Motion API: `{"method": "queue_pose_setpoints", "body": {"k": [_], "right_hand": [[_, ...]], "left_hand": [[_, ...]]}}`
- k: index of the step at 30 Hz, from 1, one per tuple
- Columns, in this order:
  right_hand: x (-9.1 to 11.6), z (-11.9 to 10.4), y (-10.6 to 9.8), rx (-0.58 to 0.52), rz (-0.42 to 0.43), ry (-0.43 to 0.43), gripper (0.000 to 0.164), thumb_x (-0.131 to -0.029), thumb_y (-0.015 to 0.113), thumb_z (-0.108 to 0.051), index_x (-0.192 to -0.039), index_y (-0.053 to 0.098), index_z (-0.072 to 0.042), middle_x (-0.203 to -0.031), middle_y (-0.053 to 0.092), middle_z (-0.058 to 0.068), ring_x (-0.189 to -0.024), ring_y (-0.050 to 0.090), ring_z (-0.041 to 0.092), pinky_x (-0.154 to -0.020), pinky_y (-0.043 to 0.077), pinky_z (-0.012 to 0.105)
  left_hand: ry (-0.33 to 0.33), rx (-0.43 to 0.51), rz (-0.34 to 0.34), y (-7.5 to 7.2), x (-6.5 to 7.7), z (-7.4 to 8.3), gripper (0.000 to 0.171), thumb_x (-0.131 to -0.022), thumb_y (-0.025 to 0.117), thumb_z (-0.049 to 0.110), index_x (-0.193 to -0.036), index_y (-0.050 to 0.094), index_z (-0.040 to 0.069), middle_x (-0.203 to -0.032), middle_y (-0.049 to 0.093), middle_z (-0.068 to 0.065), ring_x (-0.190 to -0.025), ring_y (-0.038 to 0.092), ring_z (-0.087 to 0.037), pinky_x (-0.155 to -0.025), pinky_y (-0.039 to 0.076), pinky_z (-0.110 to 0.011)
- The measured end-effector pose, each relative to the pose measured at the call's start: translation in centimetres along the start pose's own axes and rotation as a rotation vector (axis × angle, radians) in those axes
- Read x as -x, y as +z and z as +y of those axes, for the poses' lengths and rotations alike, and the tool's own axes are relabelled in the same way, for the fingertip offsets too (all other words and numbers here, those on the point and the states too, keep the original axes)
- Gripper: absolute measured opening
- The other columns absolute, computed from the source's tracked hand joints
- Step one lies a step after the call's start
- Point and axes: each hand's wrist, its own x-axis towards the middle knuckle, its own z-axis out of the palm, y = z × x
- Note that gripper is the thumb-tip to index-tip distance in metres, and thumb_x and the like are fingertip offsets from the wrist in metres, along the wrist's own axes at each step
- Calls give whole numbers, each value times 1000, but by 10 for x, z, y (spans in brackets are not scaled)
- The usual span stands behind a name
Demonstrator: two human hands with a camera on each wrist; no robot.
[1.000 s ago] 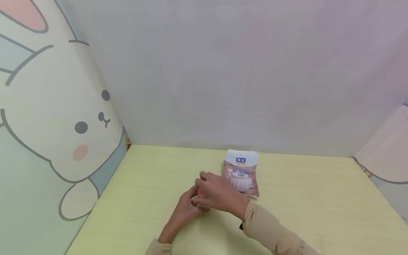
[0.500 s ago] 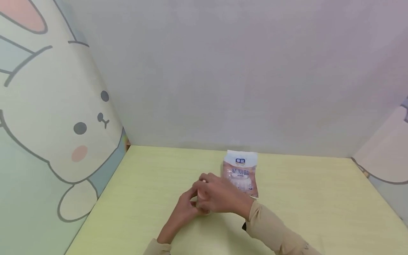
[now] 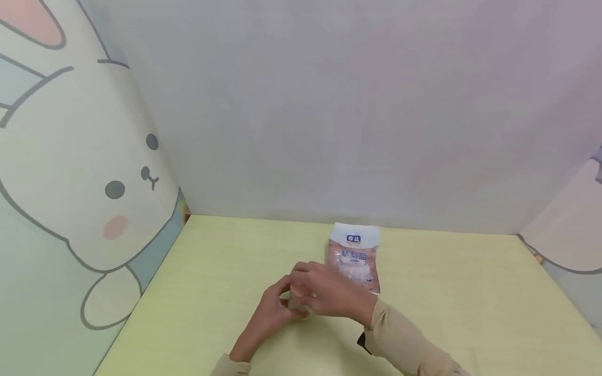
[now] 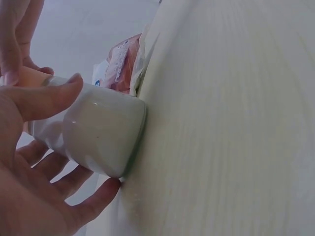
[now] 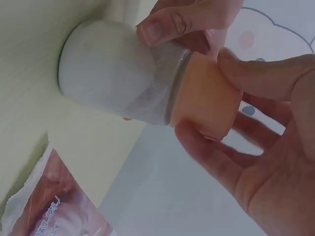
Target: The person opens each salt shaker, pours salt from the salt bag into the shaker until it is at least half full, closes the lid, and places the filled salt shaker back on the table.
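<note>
A clear jar [image 5: 118, 69] filled with white contents stands on the table, capped by an orange lid [image 5: 204, 96]. My left hand [image 3: 269, 316] curls round the jar's body, thumb on one side and fingers on the other, as the left wrist view shows. From above, my right hand [image 3: 334, 292] grips the lid between thumb and fingers. Most of the jar is hidden behind the hands in the head view. Just behind the right hand lies a white and reddish-brown bag of salt [image 3: 354, 256], its lower edge partly covered by that hand.
The pale yellow table [image 3: 226, 245] meets a grey back wall [image 3: 329, 130]. On the left, a side panel with a cartoon rabbit [image 3: 80, 156] borders the table; another printed panel [image 3: 574, 224] is at the right.
My right hand has turned a little on the lid, its fingers and wrist shifting slightly. My left hand keeps its hold on the jar, and the salt bag stays put.
</note>
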Motion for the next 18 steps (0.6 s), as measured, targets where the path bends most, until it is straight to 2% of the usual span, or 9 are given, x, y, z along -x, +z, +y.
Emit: {"method": "queue_pose_setpoints", "body": {"k": [3,5,7,11,15,18], "right_hand": [[-3,-1,2,31,33,51,26,-82,73,-35,-98,65,-16,-82,48,-9,-63,46,4,-55,41,14],[-2,-2,3,38,36,81,30,-81,72,-40,-98,65,-17,-82,46,-9,-58,43,4,-51,39,14],[-1,-1,3,26,20,85,28,-81,73,-34,-103,65,-18,-87,49,-9,-60,45,2,-53,41,14],[2,2,2,-5,-10,28,37,-79,75,-18,-115,64,-19,-95,54,-9,-69,50,2,-62,45,14],[2,3,2,-29,-13,13,38,-80,76,-17,-115,64,-15,-91,52,-8,-68,49,2,-61,43,12],[2,1,5,-23,-2,38,36,-81,75,-20,-115,64,-14,-90,50,-8,-64,46,2,-57,41,11]], "left_hand": [[-12,20,-11,-1,0,1,61,-71,81,13,-124,55,26,-120,60,1,-104,57,-18,-81,53,-30],[-14,31,-24,-1,0,0,62,-71,80,13,-126,54,26,-120,60,0,-102,57,-19,-79,53,-30],[-9,21,-25,0,-1,0,66,-72,80,16,-131,52,24,-124,58,-1,-108,55,-20,-82,52,-30],[-7,2,-6,0,-1,0,72,-70,82,17,-134,50,22,-126,57,-1,-117,51,-22,-87,51,-35],[4,-19,22,0,0,-1,65,-69,83,16,-127,55,22,-122,59,0,-116,51,-22,-86,51,-37],[42,-41,42,1,1,-2,61,-70,82,16,-125,56,21,-119,61,0,-113,53,-23,-82,53,-36]]}}
